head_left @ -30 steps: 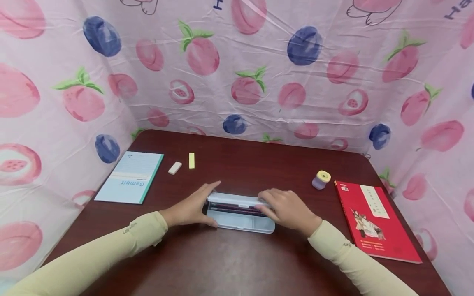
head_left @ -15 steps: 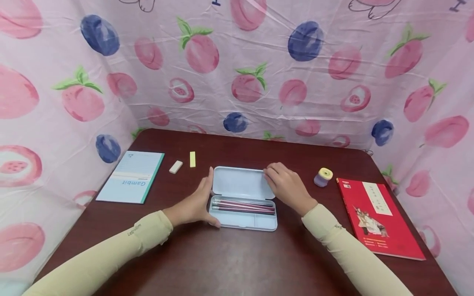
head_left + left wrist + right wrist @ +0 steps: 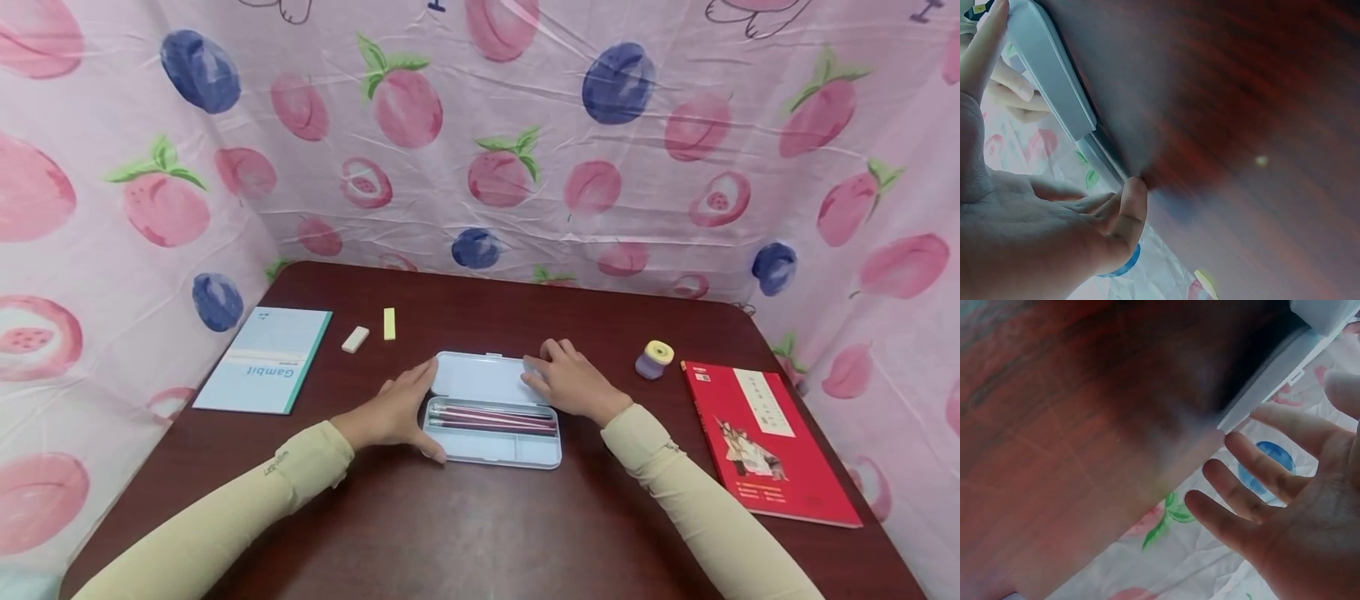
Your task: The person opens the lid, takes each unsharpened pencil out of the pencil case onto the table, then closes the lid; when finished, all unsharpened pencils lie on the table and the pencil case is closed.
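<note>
Directly between the two hands, on the dark red-brown table [image 3: 480, 533]: a pale blue pencil case [image 3: 472, 446], opened, with lid [image 3: 480, 379] folded back towards the far side. Against the left end of the case: left hand [image 3: 393, 417], unclenched, fingers extended towards the lid's left edge, thumb by the near corner. At the lid's right side: right hand [image 3: 577, 383], also unclenched, fingers spread and mostly straight at the rim. Inside, side by side along the back: pencils [image 3: 491, 418] (dark red mostly, exact count hard to tell). Beyond left hand, white block [image 3: 356, 339] and yellow strip [image 3: 389, 323]; farther left, notebook [image 3: 262, 360]. Well to the right, red book [image 3: 768, 442].
</note>
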### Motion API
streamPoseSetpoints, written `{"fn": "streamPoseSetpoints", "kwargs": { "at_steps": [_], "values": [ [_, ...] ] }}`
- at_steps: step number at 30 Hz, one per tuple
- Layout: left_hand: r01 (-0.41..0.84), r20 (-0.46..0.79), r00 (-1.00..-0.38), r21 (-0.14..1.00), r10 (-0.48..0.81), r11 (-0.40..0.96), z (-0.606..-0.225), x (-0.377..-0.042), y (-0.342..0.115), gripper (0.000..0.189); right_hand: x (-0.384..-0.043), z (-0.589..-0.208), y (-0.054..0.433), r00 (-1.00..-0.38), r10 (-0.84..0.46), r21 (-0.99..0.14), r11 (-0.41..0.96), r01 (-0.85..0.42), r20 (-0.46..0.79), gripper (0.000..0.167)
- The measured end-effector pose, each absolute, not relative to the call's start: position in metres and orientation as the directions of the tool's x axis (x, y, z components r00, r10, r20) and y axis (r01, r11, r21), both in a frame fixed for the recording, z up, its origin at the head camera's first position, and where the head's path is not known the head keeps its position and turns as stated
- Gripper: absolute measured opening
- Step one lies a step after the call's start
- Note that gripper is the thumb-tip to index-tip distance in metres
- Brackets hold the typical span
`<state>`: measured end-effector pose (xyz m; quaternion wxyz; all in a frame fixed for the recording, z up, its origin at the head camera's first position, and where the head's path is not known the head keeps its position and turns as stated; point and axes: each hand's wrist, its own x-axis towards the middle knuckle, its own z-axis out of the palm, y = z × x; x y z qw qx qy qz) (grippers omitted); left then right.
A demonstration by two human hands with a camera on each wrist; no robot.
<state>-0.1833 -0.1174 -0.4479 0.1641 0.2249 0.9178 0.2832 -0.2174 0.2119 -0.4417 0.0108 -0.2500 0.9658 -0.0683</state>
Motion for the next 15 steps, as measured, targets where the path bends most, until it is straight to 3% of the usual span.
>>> {"fn": "streamPoseSetpoints", "kwargs": {
  "at_steps": [7, 15],
  "values": [
    [0.343, -0.167, -0.836, 0.585, 0.523, 0.735, -0.449, -0.183, -0.116, 0.154, -0.215, -0.443, 0.217, -0.883, -0.469, -0.148, 0.874, -0.463, -0.006, 0.051],
    [0.328, -0.153, -0.853, 0.588, 0.499, 0.740, -0.450, -0.181, -0.116, 0.157, -0.204, -0.439, 0.216, -0.891, -0.427, -0.131, 0.885, -0.447, 0.155, 0.054]
  ]
}}
